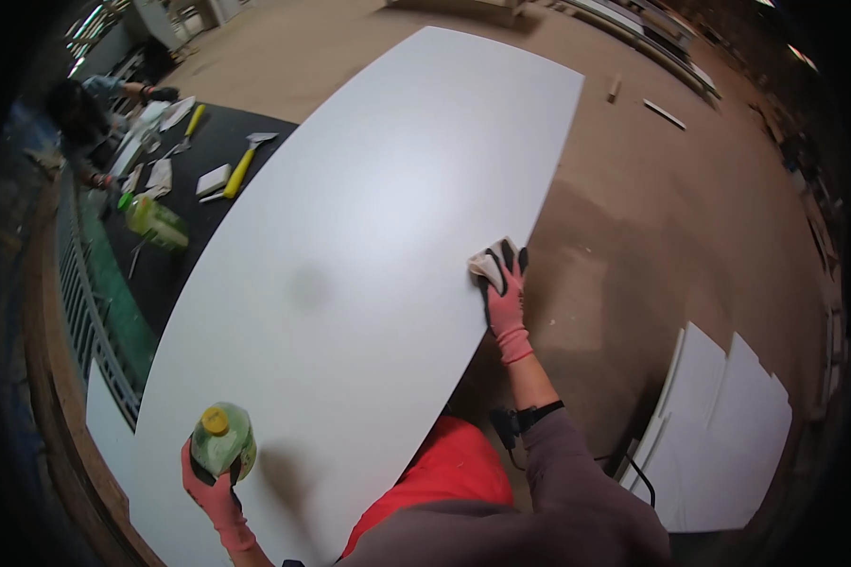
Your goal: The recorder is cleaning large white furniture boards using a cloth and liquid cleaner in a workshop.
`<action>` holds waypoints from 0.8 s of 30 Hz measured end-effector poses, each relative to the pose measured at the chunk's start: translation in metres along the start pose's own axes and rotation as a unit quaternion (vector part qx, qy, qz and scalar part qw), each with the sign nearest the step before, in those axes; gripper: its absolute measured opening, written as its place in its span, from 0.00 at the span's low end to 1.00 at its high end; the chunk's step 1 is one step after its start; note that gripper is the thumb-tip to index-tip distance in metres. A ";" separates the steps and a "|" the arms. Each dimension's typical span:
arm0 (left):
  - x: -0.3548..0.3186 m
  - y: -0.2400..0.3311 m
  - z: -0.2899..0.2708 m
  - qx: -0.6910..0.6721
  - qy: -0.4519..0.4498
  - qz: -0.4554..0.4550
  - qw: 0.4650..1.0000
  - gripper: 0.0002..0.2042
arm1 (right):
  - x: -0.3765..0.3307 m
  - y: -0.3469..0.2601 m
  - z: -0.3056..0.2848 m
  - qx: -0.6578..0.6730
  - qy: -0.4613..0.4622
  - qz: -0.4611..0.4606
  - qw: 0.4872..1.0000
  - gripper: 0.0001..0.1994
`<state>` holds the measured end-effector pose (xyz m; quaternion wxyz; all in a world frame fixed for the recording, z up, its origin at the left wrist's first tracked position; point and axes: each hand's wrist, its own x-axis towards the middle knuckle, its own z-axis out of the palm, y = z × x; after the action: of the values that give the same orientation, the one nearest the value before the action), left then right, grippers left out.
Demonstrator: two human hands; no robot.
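A large white panel (350,236) stretches away in front of me. At its lower left, my left hand (213,487), in a pink and black glove, is wrapped round a clear green plastic bottle (229,449) with a yellow cap. My right hand (507,293), gloved the same way, presses a pale folded cloth (488,265) at the panel's right edge. The cloth lies under the fingers, and part of it sticks out to their left.
Left of the panel, a black tabletop (222,137) bears yellow-handled scrapers (240,175), a white block (214,180) and a green-capped bottle (156,223). A person (85,109) works at its far side. White boards (719,435) are stacked at the lower right.
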<state>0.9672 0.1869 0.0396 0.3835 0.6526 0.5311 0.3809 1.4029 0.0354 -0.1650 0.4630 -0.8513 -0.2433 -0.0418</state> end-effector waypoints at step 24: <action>-0.081 -0.075 -0.123 0.484 0.003 -0.023 0.875 0.17 | -0.214 -0.224 0.050 0.028 -0.656 -0.615 0.436 0.25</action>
<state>0.8139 0.1294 0.0156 0.0268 0.7428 0.6654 0.0692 1.1053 0.0968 -0.0847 0.0401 -0.2365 -0.9346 0.2626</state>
